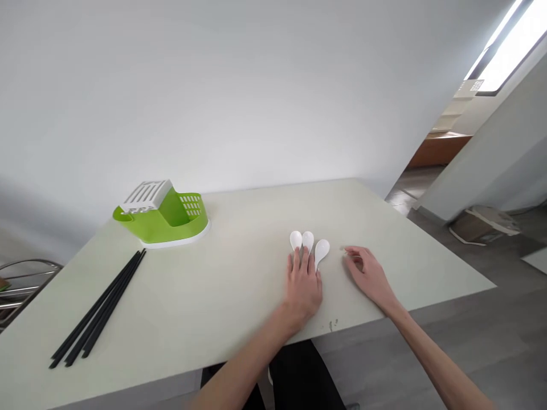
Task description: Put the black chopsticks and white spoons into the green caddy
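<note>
In the head view, the left hand (303,287) lies palm down with fingers nearly straight over the handles of three white soup spoons (296,238), right of the middle of the desk (213,307); the palm hides whether it grips them. The right hand (368,274) is loosely curled beside them, visibly holding nothing. A green-and-white cutlery holder (183,232) stands by the far left corner, black chopsticks (105,307) along the left edge. Uneven pressure could make the rounded bowls rock or skid, and the splayed rightmost spoon (322,249) could slip away.
</note>
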Demonstrator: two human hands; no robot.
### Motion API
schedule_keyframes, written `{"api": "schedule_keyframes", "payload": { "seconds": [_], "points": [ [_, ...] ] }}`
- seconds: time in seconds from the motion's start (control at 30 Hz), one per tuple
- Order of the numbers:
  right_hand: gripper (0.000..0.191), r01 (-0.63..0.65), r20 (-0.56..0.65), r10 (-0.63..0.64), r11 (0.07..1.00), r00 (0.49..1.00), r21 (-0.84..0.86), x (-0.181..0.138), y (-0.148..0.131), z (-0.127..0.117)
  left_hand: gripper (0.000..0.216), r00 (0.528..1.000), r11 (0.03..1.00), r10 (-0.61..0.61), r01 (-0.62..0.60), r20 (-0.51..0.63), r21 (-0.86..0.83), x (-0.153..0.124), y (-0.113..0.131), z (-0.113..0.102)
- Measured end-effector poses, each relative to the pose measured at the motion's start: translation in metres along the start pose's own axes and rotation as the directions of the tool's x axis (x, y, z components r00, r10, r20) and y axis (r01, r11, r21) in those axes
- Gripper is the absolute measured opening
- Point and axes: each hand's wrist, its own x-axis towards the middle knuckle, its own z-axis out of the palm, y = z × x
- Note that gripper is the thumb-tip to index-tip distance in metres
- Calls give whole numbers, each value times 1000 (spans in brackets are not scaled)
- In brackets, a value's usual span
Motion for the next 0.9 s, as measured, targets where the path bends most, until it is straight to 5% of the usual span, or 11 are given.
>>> {"api": "schedule_keyframes", "payload": {
  "seconds": [0.23, 0.4, 0.5, 0.73, 0.9],
  "points": [
    [41, 22, 8, -22, 1000, 1000, 4, 1, 0, 2, 56, 999, 999, -30, 28, -41, -44, 13, 35, 7],
    [46, 3, 15, -3, 1000, 1000, -17, -1, 1, 1, 56, 992, 992, 103, -108, -67, -64, -17, 8, -37],
    [46, -12, 11, 13, 1000, 1000, -26, -4, 2, 0, 49, 982, 992, 113, -121, -152, -46, -52, -48, -94],
    [43, -31, -13, 31, 998, 999, -57, -9, 10, 1, 41, 940, 953, -190, 247, -285, 178, -158, -244, -239],
    [43, -34, -18, 32, 995, 999, -95, -11, 12, 1, 67, 932, 916, -361, 347, 39, 202, -225, -344, -278]
  ]
}}
